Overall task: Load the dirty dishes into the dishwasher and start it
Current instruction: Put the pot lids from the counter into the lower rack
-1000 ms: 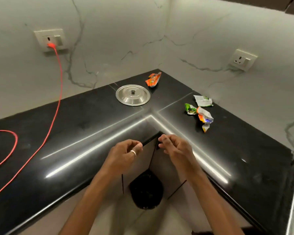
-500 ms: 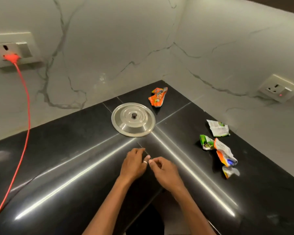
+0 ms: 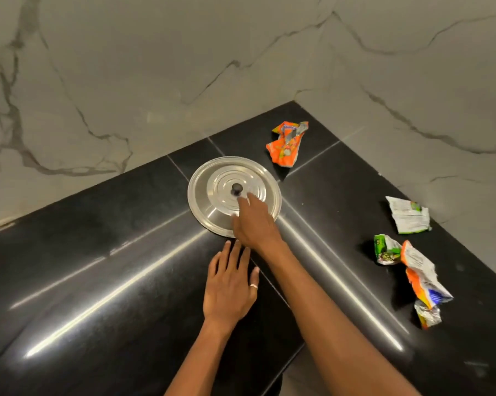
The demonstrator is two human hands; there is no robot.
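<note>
A round steel pot lid (image 3: 212,192) with a dark knob lies flat on the black corner counter (image 3: 112,267). My right hand (image 3: 254,221) hovers over the lid's near right part, its blurred fingers stretched toward the knob and holding nothing. My left hand (image 3: 231,287) rests flat on the counter just in front of the lid, fingers straight, a ring on one finger. No dishwasher is in view.
An orange crumpled wrapper (image 3: 286,144) lies behind the lid in the corner. Several more torn wrappers (image 3: 409,258) are scattered on the right run of the counter. Marble-look walls close the corner on two sides. The counter's inner edge drops off below my forearms.
The view has come closer to the corner. My hands have parted: the right reached forward over the lid, the left opened flat on the counter.
</note>
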